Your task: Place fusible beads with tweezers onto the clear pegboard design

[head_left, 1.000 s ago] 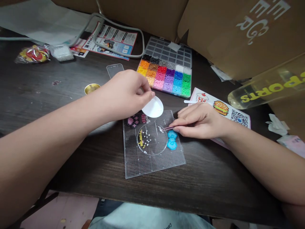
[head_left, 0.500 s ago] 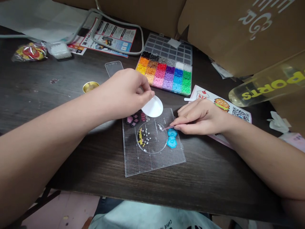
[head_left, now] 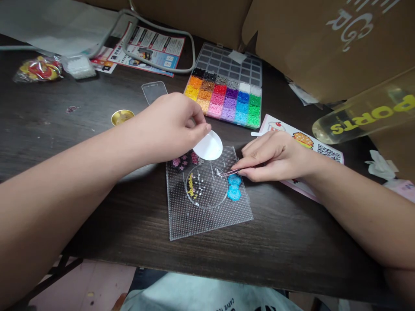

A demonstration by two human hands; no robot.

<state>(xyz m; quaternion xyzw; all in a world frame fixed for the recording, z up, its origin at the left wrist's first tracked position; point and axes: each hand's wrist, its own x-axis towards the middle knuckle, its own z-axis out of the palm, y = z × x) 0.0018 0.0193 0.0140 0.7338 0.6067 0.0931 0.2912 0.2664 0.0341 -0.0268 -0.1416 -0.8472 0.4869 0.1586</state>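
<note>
A small white oval dish (head_left: 209, 147) is pinched in my left hand (head_left: 181, 125), tilted above the far edge of a clear pegboard (head_left: 207, 222). My right hand (head_left: 270, 157) grips a pair of tweezers (head_left: 229, 172), its tips at a few white beads (head_left: 218, 172) inside a clear round pegboard (head_left: 210, 201) lying on the square one. Yellow beads (head_left: 190, 185) and scattered white beads (head_left: 200, 185) sit at the round board's left. A blue bead shape (head_left: 234, 188) lies right of it. Pink bead pieces (head_left: 180, 162) are partly hidden beneath my left hand.
Behind the hands stands an open compartment box (head_left: 223, 97) of coloured beads. A pattern sheet (head_left: 304, 147) lies under my right wrist, near a clear bottle (head_left: 356, 116). A gold dish (head_left: 122, 116), a clear lid (head_left: 154, 91), leaflets (head_left: 152, 47) and a cable (head_left: 193, 52) lie farther back.
Both hands stay nearly in place. The tweezer tips have shifted slightly left among the white beads, and the view has moved a little.
</note>
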